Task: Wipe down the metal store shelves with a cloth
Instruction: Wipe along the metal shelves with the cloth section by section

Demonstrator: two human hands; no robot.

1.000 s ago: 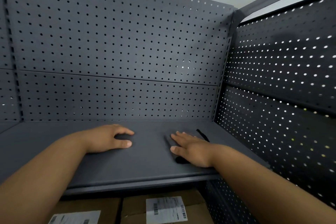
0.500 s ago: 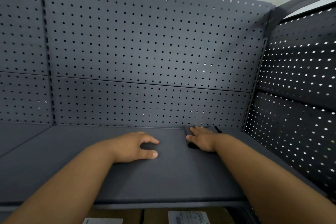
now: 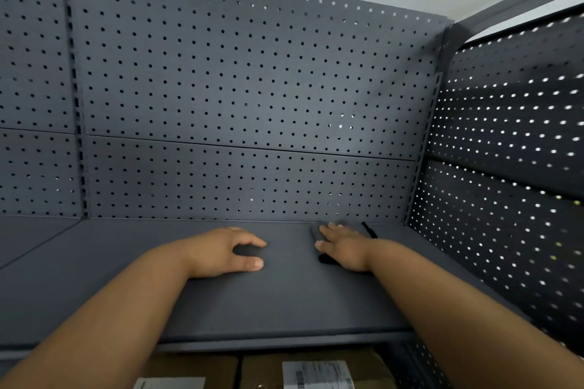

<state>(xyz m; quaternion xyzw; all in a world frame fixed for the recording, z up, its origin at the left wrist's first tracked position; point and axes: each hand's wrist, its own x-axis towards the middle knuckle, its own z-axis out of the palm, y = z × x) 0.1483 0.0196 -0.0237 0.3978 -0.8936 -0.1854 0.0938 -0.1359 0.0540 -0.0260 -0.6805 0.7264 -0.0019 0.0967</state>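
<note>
On the flat grey metal shelf (image 3: pixel 284 300), near its back right corner, the right hand (image 3: pixel 346 248) lay flat, fingers straight, pressing one dark grey folded cloth (image 3: pixel 326 259). A second earlier, hand and cloth had been nearer the front edge. The left hand (image 3: pixel 227 251) rested beside it as before, apart from the cloth, fingers loosely arched and holding nothing. Behind stood a grey perforated metal back panel (image 3: pixel 252 88), with a similar side panel (image 3: pixel 505 136) at right. Below sat two brown cardboard boxes (image 3: pixel 196 369), each bearing one white label (image 3: pixel 316 374).
</note>
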